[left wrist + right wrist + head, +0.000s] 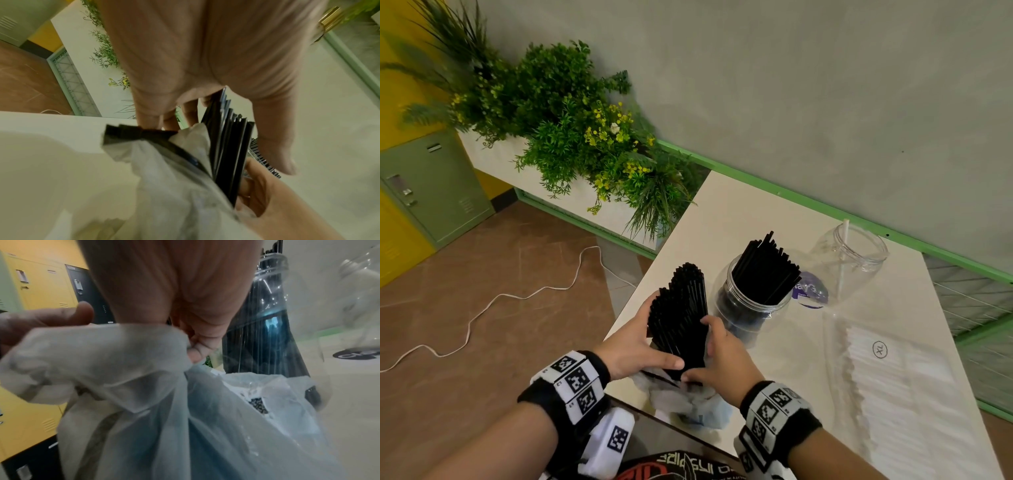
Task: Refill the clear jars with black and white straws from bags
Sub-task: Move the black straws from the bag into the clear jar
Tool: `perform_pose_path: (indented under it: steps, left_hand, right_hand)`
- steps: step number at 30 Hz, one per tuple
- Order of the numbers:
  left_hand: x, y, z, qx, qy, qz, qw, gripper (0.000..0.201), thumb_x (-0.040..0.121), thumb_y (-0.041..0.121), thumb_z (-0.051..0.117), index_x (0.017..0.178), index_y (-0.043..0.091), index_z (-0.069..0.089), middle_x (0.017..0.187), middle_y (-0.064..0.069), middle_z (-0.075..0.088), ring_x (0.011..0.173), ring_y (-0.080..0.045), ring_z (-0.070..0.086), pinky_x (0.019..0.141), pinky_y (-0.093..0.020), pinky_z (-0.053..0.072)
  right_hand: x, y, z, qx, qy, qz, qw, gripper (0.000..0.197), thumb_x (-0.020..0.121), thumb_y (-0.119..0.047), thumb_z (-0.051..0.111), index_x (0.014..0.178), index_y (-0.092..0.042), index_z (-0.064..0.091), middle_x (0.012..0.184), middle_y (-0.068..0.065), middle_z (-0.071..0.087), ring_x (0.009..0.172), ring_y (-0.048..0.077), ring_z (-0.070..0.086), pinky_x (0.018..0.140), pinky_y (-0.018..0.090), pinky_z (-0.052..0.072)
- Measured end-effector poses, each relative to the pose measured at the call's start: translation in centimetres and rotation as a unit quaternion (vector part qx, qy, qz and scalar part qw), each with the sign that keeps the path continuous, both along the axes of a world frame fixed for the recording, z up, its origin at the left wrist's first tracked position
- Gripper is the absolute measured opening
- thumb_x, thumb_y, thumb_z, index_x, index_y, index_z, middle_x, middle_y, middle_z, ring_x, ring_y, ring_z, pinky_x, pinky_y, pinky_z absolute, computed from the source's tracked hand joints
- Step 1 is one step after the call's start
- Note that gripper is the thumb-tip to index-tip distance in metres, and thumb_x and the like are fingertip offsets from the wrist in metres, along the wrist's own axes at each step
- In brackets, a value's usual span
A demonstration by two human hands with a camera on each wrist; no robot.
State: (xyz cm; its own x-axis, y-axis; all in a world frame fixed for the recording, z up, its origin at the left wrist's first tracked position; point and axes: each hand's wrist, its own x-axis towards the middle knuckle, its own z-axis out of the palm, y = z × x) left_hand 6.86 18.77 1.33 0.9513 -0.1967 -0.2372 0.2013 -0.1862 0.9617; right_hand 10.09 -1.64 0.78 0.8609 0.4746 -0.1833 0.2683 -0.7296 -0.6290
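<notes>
Both hands clasp the bundle of black straws (679, 315) in a curled grip: left hand (635, 346) on its 9 o'clock side, right hand (722, 356) at 3 o'clock, also pinching the crumpled bag (144, 386). At the bundle's 2 o'clock stands a clear jar (751, 308) of black straws on the surface (791, 359); at 3 o'clock lies a bag of white straws (900, 377).

Black straws (679, 318) in bluish-white translucent bag (688, 407); black straws in clear jar (751, 301). White straw (843, 253) in second clear jar (849, 263) behind it. Cream bench (774, 212), green edging. Wristbands (571, 380) black with black-white square markers. Lockers (431, 185) green, yellow.
</notes>
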Motion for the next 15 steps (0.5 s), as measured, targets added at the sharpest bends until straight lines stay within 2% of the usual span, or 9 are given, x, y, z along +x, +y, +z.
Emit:
perform_pose_path:
  steps: [2, 3, 5, 7, 10, 12, 14, 15]
  left_hand:
    - [-0.1, -0.1, 0.3, 0.007, -0.016, 0.024, 1.000, 0.126, 0.043, 0.043, 0.089, 0.146, 0.034, 0.017, 0.132, 0.021, 0.047, 0.119, 0.012, 0.045, 0.103, -0.014, 0.035]
    - [-0.2, -0.2, 0.6, 0.009, -0.026, 0.042, 0.999, 0.117, 0.044, 0.042, 0.087, 0.141, 0.039, 0.021, 0.130, 0.020, 0.048, 0.118, 0.011, 0.046, 0.103, -0.015, 0.036]
    - [-0.3, -0.3, 1.5, -0.001, -0.049, 0.082, 0.995, 0.100, 0.050, 0.033, 0.087, 0.132, 0.048, 0.032, 0.123, 0.014, 0.051, 0.108, 0.009, 0.051, 0.095, -0.012, 0.039]
    - [-0.3, -0.3, 1.9, -0.012, -0.078, 0.109, 0.991, 0.092, 0.058, 0.018, 0.087, 0.129, 0.048, 0.038, 0.115, 0.008, 0.054, 0.098, 0.005, 0.057, 0.088, -0.013, 0.043]
    - [-0.3, 0.5, 1.6, -0.008, -0.081, 0.144, 0.986, 0.086, 0.063, 0.018, 0.088, 0.129, 0.048, 0.041, 0.117, 0.009, 0.056, 0.103, 0.001, 0.058, 0.087, -0.015, 0.045]
    - [-0.4, 1.1, 1.2, -0.037, -0.053, 0.162, 0.985, 0.087, 0.055, 0.028, 0.091, 0.125, 0.048, 0.043, 0.120, 0.012, 0.056, 0.108, 0.004, 0.055, 0.086, -0.012, 0.046]
    - [-0.6, 1.5, 0.8, -0.055, -0.035, 0.174, 0.983, 0.105, 0.034, 0.053, 0.091, 0.126, 0.041, 0.042, 0.122, 0.017, 0.055, 0.111, 0.009, 0.051, 0.094, -0.014, 0.043]
    - [-0.6, 1.7, 0.6, -0.055, -0.031, 0.173, 0.983, 0.112, 0.029, 0.060, 0.089, 0.128, 0.037, 0.042, 0.122, 0.018, 0.055, 0.113, 0.010, 0.051, 0.096, -0.015, 0.041]
  right_hand:
    - [0.4, 0.4, -0.1, 0.002, -0.014, 0.003, 1.000, 0.086, 0.064, -0.031, 0.087, 0.131, -0.020, 0.035, 0.090, -0.014, 0.047, 0.091, 0.008, 0.048, 0.065, 0.007, 0.033]
    - [0.5, 0.6, -0.1, 0.008, -0.028, 0.008, 1.000, 0.082, 0.065, -0.029, 0.086, 0.130, -0.018, 0.038, 0.095, -0.012, 0.053, 0.094, 0.010, 0.051, 0.069, 0.007, 0.034]
    - [0.4, 1.0, 0.0, 0.031, -0.074, 0.018, 0.997, 0.074, 0.070, -0.025, 0.083, 0.132, -0.015, 0.042, 0.117, -0.001, 0.058, 0.110, 0.016, 0.053, 0.084, 0.011, 0.036]
    - [0.2, 1.4, 0.0, 0.057, -0.138, 0.031, 0.988, 0.070, 0.074, -0.023, 0.080, 0.133, -0.016, 0.043, 0.124, 0.004, 0.056, 0.115, 0.017, 0.051, 0.093, 0.017, 0.037]
    - [0.4, 1.8, 0.3, 0.072, -0.139, 0.025, 0.987, 0.066, 0.076, -0.024, 0.079, 0.132, -0.015, 0.044, 0.111, -0.005, 0.053, 0.102, 0.010, 0.048, 0.087, 0.011, 0.032]
    - [0.6, 1.8, 0.3, 0.074, -0.100, 0.004, 0.992, 0.067, 0.075, -0.024, 0.080, 0.130, -0.014, 0.043, 0.093, -0.015, 0.042, 0.083, 0.003, 0.041, 0.076, 0.008, 0.030]
    - [0.8, 1.5, 0.1, 0.081, -0.072, -0.011, 0.994, 0.068, 0.073, -0.026, 0.082, 0.125, -0.018, 0.038, 0.081, -0.014, 0.037, 0.072, 0.001, 0.039, 0.068, 0.010, 0.034]
    - [0.8, 1.4, 0.0, 0.084, -0.060, -0.015, 0.995, 0.070, 0.072, -0.027, 0.082, 0.124, -0.019, 0.036, 0.078, -0.012, 0.037, 0.069, 0.001, 0.040, 0.066, 0.011, 0.035]
